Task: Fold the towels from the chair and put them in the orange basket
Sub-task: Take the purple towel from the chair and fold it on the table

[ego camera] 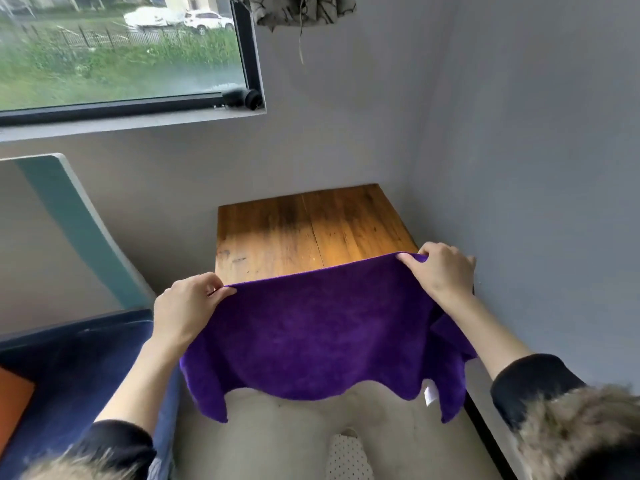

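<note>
Closest to me are the fur-trimmed black sleeves [540, 393] at the bottom corners, forearms reaching out from them. Between the arms I'm looking down at pale floor [277, 441] with a dotted slipper toe [348, 457] poking in at the bottom edge.

I've got the purple towel [318, 330] stretched out in the air. My left hand [185, 311] pinches the top left corner, fingers curled over the hem, and my right hand [445, 271] does the same on the top right corner. The top edge runs pretty taut between them, slanting up to the right. The bottom edge hangs loose and wavy over the floor, with a white tag [429, 393] near the lower right corner.

On my left there's a blue cushioned seat [79, 368] with a sliver of something orange [14, 407] at the frame edge; can't tell what it is. Past the towel sits a wooden table [304, 230] tucked into the corner, walls on its far and right sides, its bare top showing beyond the towel's upper edge. Window [117, 50] up top left.
</note>
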`<state>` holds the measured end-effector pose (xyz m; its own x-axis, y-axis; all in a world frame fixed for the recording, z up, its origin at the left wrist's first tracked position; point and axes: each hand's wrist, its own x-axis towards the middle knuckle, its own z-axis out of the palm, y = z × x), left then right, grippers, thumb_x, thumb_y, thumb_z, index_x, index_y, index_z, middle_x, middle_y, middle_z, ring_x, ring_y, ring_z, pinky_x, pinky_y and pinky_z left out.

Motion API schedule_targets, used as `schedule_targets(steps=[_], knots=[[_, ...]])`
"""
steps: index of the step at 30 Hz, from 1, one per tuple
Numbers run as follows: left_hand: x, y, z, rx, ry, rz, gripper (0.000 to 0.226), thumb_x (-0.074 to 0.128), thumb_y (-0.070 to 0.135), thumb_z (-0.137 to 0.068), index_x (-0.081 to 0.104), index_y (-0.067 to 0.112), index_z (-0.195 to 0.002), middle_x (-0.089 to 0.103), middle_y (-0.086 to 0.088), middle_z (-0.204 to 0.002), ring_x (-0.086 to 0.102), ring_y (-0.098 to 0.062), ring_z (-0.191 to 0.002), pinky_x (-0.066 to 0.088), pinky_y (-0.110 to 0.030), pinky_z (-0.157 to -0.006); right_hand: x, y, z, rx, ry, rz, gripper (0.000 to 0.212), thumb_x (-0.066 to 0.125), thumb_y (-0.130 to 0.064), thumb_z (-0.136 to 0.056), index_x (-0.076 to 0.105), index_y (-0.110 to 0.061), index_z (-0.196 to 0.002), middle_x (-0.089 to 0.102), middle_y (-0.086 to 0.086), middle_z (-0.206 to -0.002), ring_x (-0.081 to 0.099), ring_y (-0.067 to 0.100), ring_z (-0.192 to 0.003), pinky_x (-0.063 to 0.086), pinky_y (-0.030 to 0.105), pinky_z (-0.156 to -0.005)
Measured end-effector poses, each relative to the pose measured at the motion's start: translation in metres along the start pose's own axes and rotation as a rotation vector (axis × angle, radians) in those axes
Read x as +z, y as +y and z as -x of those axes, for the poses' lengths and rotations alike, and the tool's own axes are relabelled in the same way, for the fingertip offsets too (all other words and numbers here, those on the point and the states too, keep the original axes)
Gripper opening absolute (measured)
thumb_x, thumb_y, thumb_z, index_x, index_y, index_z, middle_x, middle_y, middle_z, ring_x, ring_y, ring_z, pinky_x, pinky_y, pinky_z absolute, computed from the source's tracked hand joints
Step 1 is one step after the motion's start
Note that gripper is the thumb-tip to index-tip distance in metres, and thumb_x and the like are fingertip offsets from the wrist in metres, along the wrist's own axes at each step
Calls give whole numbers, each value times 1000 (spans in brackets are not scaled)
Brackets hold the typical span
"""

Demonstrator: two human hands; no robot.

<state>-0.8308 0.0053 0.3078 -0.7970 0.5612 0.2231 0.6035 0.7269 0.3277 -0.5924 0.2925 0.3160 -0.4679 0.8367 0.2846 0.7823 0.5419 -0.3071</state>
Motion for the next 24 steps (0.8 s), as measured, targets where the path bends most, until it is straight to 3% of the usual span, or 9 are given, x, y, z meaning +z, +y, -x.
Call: schedule_targets(steps=[3,8,19,24], knots=[[39,5,-46,-66,-57,-31,30,63,53,-79,67,24,-81,68,2,-88,62,-28,-84,43,-32,-67,48,4,-50,-41,-75,34,46,53,-53,-87,66,-11,-100,67,7,-103,57,27,-100,34,39,-89],[104,10,-122,-100,-212,-110,18,61,39,-86,66,23,-91,67,-2,-98,59,-27,-92,42,-34,-71,122,13,-125,-100,-205,47,38,52,-48,-90,66,-13,-99,65,6,-105,55,25,-102,34,38,-88],[201,3,-234,-134,-207,-86,12,62,19,-86,67,9,-91,60,-14,-93,54,-35,-95,44,-43,-77,237,3,-230,-114,-235,75,32,46,-34,-96,63,-12,-110,61,11,-113,49,28,-108,30,40,-89],[235,-9,-246,-116,-217,-116,26,58,11,-86,63,12,-112,58,-16,-110,50,-37,-106,39,-46,-85,272,0,-241,-118,-288,13,34,47,-30,-95,57,-15,-124,54,9,-128,44,26,-120,28,41,-101]])
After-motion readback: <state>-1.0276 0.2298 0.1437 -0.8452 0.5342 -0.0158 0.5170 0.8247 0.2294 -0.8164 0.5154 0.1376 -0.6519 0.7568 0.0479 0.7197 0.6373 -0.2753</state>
